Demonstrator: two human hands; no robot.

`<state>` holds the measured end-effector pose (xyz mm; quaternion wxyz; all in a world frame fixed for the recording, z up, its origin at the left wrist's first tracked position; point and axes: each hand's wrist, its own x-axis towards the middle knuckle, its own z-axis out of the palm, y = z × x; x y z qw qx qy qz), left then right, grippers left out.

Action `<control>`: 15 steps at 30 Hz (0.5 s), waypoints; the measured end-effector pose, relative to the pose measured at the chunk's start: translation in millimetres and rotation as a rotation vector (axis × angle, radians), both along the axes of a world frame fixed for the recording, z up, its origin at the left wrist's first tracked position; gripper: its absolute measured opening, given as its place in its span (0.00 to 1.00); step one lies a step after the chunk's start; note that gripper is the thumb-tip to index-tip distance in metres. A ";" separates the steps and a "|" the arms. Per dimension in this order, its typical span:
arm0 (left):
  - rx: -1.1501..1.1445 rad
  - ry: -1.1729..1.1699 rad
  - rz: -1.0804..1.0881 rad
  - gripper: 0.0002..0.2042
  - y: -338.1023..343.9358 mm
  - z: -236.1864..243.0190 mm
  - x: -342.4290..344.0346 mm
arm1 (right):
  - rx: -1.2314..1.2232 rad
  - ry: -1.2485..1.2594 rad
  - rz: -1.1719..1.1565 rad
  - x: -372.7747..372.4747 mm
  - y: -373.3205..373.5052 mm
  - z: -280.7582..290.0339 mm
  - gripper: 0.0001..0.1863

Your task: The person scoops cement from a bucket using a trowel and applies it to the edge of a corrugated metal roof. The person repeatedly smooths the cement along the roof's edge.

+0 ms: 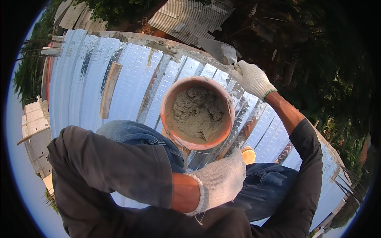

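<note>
From where I stand, the right hand, gloved, is curled round the hidden handle of a trowel at the upper centre of the frame. The blade's long axis runs up and left from the fist, along the mortar-smeared edge; I can't tell whether it touches. The bucket of mortar sits mid-frame, below and left of that hand. The left hand, lower centre, is farther from the trowel; its fingertips are hidden, so I can't tell its grip.
</note>
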<state>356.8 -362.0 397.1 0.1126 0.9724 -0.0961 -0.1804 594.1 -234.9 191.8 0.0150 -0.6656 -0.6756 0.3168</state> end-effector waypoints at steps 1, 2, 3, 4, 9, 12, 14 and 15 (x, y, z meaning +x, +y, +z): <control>0.026 -0.053 -0.012 0.14 -5.8 -2.0 -3.5 | -0.012 -0.002 -0.012 3.9 -2.7 23.0 0.26; 0.054 -0.107 -0.029 0.13 -11.0 -3.0 -6.5 | 0.019 0.007 -0.026 6.9 -7.4 42.2 0.25; 0.085 -0.153 -0.045 0.13 -12.0 -0.9 -9.3 | 0.052 0.025 -0.039 6.1 -10.9 56.4 0.23; 0.000 -0.084 -0.003 0.12 -11.5 0.8 -10.0 | 0.112 0.032 -0.004 5.3 -14.4 65.6 0.22; -0.452 0.027 0.251 0.12 63.7 -24.5 -8.7 | 0.196 -0.096 -0.009 25.9 -23.8 103.5 0.20; -0.160 0.038 0.643 0.19 127.2 -13.3 -23.9 | 0.265 -0.042 -0.074 48.0 -29.3 110.0 0.22; -0.017 0.097 0.896 0.26 156.4 -30.9 -58.2 | 0.318 0.013 -0.118 61.2 -34.4 109.0 0.23; -0.001 0.182 0.921 0.28 169.5 -41.7 -76.6 | 0.364 0.025 -0.108 70.8 -37.0 106.2 0.23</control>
